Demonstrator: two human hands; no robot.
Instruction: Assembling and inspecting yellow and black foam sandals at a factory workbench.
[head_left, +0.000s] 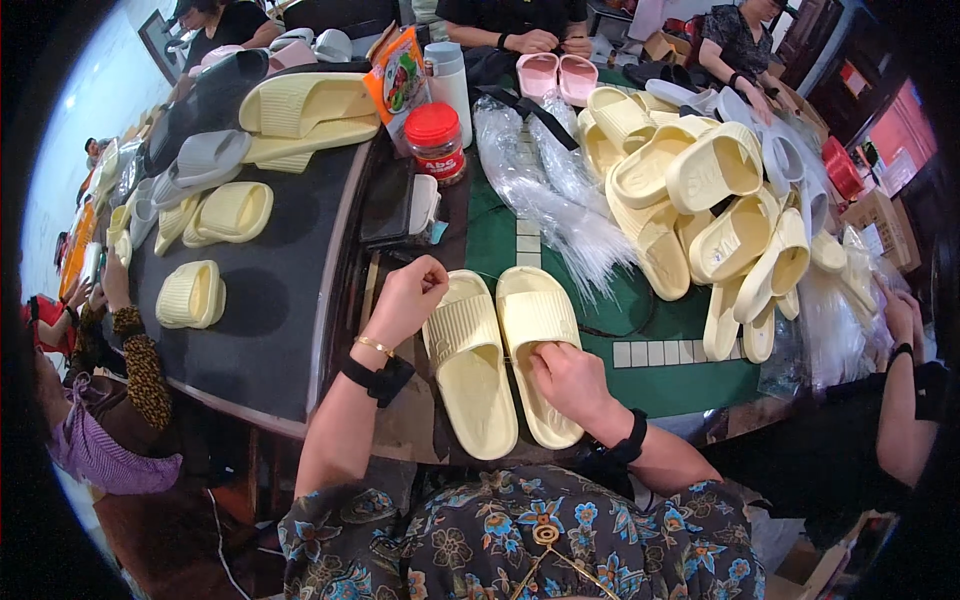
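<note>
Two pale yellow slippers lie side by side in front of me, toes away: a left slipper (478,385) and a right slipper (540,300), each with a ribbed strap. My left hand (412,290) hovers beside the left slipper's toe, fingers pinched together; anything between them is too fine to make out. My right hand (575,388) is closed at the rear edge of the right slipper's strap, its fingers bent into the foot opening and partly hidden. Dark bands circle both my wrists.
A heap of yellow slippers (690,175) lies to the right, beside clear plastic strands (570,225) on the green mat (590,370). A red-lidded jar (435,150) and a white bottle (450,85) stand ahead. More slippers lie on the dark table (270,345) at left. Several people sit around.
</note>
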